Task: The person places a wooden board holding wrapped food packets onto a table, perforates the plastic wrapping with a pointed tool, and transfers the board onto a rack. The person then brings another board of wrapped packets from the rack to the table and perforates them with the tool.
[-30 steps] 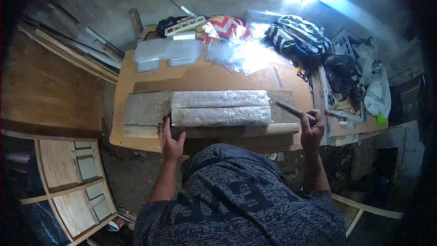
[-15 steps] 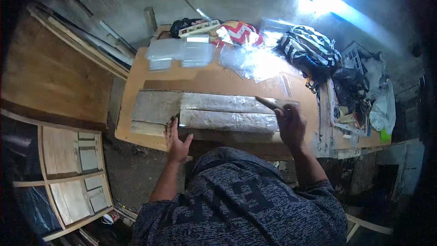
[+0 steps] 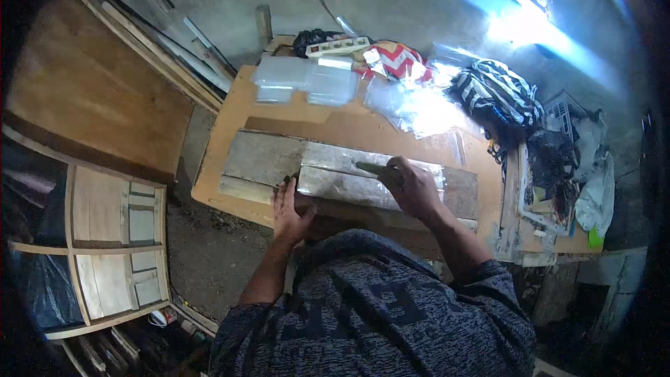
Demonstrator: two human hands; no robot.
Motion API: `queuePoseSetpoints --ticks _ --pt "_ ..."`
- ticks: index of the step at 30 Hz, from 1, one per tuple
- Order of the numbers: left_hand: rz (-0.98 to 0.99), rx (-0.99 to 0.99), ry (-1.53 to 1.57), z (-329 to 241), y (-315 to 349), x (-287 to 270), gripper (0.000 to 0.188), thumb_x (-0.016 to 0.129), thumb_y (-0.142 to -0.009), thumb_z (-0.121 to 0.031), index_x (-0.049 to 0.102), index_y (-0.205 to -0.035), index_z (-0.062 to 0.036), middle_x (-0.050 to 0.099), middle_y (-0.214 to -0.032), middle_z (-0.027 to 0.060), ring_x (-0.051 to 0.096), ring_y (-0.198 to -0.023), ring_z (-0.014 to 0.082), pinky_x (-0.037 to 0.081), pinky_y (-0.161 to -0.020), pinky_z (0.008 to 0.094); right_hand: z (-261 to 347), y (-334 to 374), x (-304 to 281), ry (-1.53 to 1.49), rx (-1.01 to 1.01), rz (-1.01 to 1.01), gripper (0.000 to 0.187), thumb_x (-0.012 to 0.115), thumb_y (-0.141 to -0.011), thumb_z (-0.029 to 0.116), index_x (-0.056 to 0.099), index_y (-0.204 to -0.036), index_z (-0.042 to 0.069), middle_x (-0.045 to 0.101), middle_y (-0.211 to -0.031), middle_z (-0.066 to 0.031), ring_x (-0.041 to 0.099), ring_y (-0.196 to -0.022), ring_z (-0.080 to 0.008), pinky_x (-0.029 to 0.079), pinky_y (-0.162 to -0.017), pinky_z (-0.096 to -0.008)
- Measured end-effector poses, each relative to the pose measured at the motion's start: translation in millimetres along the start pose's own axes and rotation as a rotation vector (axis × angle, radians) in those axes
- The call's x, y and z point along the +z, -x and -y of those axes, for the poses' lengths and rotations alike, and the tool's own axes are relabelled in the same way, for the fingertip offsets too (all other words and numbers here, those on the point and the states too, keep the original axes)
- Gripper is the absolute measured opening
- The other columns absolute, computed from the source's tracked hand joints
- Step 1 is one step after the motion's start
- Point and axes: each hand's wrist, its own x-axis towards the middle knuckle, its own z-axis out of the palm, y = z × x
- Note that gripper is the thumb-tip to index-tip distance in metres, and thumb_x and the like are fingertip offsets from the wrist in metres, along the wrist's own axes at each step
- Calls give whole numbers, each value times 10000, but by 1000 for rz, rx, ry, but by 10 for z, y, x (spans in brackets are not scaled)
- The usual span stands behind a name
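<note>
We hold our left hand with its fingers spread at the near edge of a grey board, just beside the left end of two pale, shiny strips. Our right hand is closed around a dark, thin stick, pinching it so that its free end points left, toward our other hand, over the strips; whether its tip touches them we cannot tell. The strips lie side by side on the board, mostly between our hands, and run a little past the right one. A pale wooden bar shows along the board's near edge, left of our left hand. All of this rests on a tan surface. Beyond our hands, toward the far edge, we see clear packets and a socket bar. Beyond our right hand and farther right sit a striped bag, a black bag and a white bag.
</note>
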Motion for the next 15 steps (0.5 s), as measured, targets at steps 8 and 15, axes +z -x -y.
queuePoseSetpoints --ticks 8,15 --pt "-29 28 5 101 54 -90 893 732 -804 -324 249 -1522 -106 293 -1528 232 218 -1440 403 115 -1185 536 459 -280 355 -154 -36 -102 258 682 -901 242 542 -1028 66 658 -872 -171 670 -764 -346 519 -606 -430" --pt "-48 55 -21 49 -8 28 922 751 -788 -316 238 -1520 -91 324 -1510 218 256 -1419 403 134 -1181 538 203 -252 217 -277 113 -146 266 714 -879 223 552 -1020 66 680 -801 -167 695 -725 -320 532 -605 -398"
